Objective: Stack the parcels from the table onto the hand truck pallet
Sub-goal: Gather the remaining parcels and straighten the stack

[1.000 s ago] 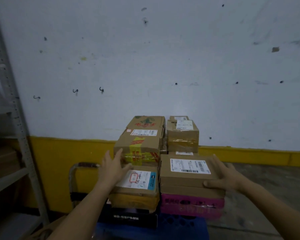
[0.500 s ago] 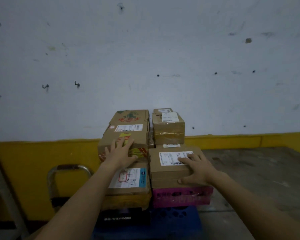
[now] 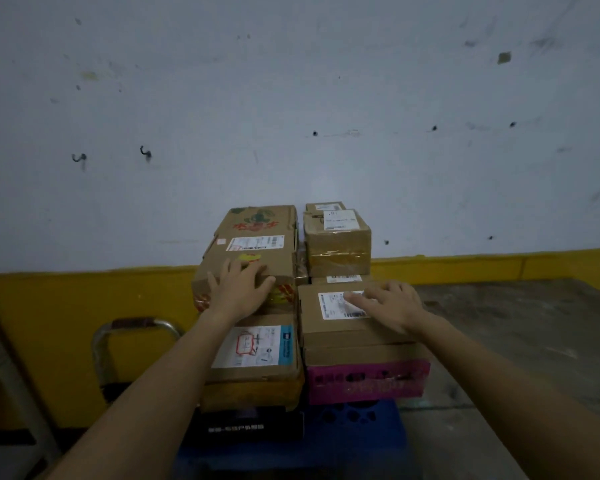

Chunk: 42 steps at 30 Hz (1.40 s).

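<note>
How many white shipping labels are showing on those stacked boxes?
6: on the fruit-print box, the small rear box, the taped box, a sliver behind the front box, under the right hand, and the blue-edged one. Others may be hidden.

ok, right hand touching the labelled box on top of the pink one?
Touching. The head view shows the right hand lying flat on the top of the labelled box, fingers spread over its white label, with no gap visible beneath them.
</note>
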### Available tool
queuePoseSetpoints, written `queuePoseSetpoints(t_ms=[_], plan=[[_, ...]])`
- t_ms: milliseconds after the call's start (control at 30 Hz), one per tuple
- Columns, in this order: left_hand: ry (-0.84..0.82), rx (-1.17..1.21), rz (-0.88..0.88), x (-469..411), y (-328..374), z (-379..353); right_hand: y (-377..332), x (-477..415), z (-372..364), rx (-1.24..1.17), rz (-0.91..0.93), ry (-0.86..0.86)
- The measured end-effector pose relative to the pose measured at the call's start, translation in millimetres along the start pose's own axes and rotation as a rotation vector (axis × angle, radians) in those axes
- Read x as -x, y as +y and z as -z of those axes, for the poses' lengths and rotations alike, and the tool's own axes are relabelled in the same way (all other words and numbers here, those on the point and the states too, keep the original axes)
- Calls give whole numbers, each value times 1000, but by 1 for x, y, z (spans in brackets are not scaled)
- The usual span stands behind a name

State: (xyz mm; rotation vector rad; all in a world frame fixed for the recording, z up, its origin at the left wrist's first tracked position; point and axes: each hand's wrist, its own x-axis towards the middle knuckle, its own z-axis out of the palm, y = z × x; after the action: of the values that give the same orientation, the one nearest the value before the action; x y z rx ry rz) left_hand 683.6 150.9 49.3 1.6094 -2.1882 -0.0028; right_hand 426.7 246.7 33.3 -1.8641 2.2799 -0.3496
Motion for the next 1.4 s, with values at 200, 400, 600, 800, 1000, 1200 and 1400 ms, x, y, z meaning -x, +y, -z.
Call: queuePoseSetpoints(t_ms=[200, 400, 600, 800, 1000, 1200, 1400], plan=[[44, 7, -33, -42, 19, 16, -9, -51, 28, -193, -15, 298], [-119, 112, -132, -102, 24, 15, -10, -123, 56, -386, 6, 424], [-219, 110, 37, -149, 11, -5, -8, -186, 62, -372, -58, 259], [-274, 97, 53, -174, 2, -16, -7, -219, 51, -372, -97, 107], [-294, 117, 435, -196, -46, -9, -4, -225, 52, -435, -109, 88], [-482, 96, 309, -201, -68, -13, -3, -223, 50, -450, -116, 103], [-527, 201, 212, -208, -69, -16, -4, -221, 50, -454, -120, 99]])
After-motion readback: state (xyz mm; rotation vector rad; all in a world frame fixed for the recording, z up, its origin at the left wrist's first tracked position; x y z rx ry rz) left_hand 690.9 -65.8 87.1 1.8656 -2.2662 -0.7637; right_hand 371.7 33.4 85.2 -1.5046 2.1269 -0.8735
